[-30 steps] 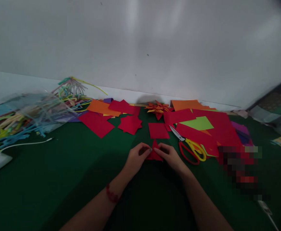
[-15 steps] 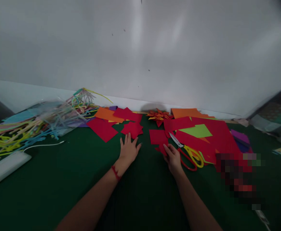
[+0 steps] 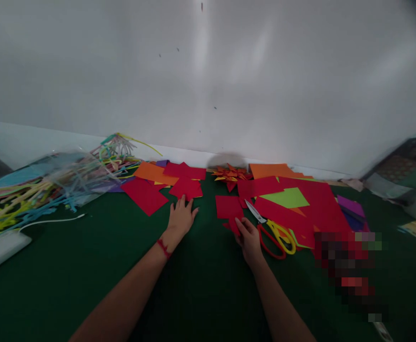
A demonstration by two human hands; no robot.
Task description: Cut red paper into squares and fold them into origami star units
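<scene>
With fingers spread, my left hand (image 3: 181,217) rests its fingertips at the near edge of a small pile of red paper squares (image 3: 186,187). A red band circles that wrist. My right hand (image 3: 249,237) pinches a small cut piece of red paper (image 3: 234,225) between thumb and fingers. Just beyond it lies a flat red paper square (image 3: 226,206). Beside the right hand are scissors (image 3: 272,232) with red and yellow handles, their blades partly apart. A pointed orange and red paper flower (image 3: 230,175) sits at the back, by the wall.
Pipe cleaners (image 3: 86,173) and a clear plastic bag spread over the left side. A white device (image 3: 3,249) with a cord lies nearer. Red sheets (image 3: 322,204), a lime sheet (image 3: 286,197) and an orange sheet (image 3: 270,170) overlap on the right. Green covers the table (image 3: 204,285).
The red pile at my left fingertips has moved slightly away from me and looks more gathered. My right hand keeps the small red piece. The whole view has shifted a little.
</scene>
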